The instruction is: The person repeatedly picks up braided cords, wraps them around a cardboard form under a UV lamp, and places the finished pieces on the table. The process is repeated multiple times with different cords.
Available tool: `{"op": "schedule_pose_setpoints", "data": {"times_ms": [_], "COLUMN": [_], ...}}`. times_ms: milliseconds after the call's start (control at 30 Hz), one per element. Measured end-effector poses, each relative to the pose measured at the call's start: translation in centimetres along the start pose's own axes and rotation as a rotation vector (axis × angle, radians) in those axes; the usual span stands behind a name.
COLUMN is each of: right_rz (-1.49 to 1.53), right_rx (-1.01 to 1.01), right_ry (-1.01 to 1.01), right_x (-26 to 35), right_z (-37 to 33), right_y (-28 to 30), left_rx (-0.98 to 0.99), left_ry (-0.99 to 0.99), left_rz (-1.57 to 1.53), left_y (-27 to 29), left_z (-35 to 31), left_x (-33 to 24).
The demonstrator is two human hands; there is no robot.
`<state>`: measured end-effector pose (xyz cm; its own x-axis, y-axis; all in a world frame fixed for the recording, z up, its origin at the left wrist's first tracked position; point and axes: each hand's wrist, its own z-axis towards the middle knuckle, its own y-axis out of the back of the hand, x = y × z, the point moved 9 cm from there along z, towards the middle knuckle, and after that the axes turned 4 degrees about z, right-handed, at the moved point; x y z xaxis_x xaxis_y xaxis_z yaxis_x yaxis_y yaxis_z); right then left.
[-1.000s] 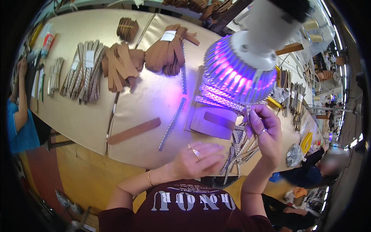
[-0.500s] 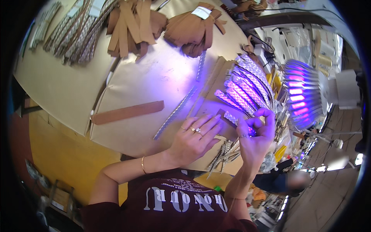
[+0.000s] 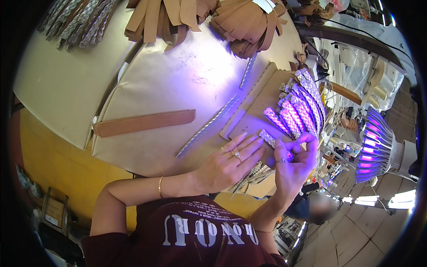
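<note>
A short braided strip shows its patterned end between my two hands. Thumb and fingertips of my right hand are pinched together on it, under violet light. My left hand lies low over the work surface, fingers stretched out and tips close to the strip's near side. Whether those tips touch it, I cannot tell. Just beyond, a fan of braided strips rests on a brown board, glowing pink and violet. Part of the pinched strip is hidden behind the right fingers.
A flat brown strip and a thin braided cord lie on the pale table. Bundles of brown strips and braided cords sit at the far edge. A finned lamp stands at right; a person is beyond.
The whole view has shifted, so the lamp appears farther right and lower. My left fingers have drawn slightly back along the strip; the right hand keeps its pinch.
</note>
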<state>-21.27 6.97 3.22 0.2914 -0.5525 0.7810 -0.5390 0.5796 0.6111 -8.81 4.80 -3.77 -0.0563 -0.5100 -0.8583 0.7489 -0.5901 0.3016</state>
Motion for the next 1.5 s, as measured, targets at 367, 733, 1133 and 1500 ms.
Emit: {"op": "schedule_pose_setpoints", "data": {"times_ms": [367, 733, 1133, 1500], "right_rz": [-0.006, -0.071, -0.727, -0.583], "right_rx": [-0.002, -0.008, -0.082, -0.065], "right_ry": [-0.008, 0.039, 0.206, 0.077], "right_x": [0.1, 0.1, 2.9, -1.1], "right_z": [0.2, 0.2, -0.9, -0.8], "right_y": [-0.3, -0.3, 7.0, 8.3], "left_rx": [-0.002, 0.004, 0.036, 0.060], "left_ry": [0.002, 0.079, -0.015, -0.072], "left_rz": [-0.005, -0.011, 0.200, 0.343], "left_y": [0.1, -0.2, -1.1, -1.0], "left_z": [0.0, 0.6, 0.8, 1.5], "left_x": [-0.1, 0.2, -0.6, -1.9]}}
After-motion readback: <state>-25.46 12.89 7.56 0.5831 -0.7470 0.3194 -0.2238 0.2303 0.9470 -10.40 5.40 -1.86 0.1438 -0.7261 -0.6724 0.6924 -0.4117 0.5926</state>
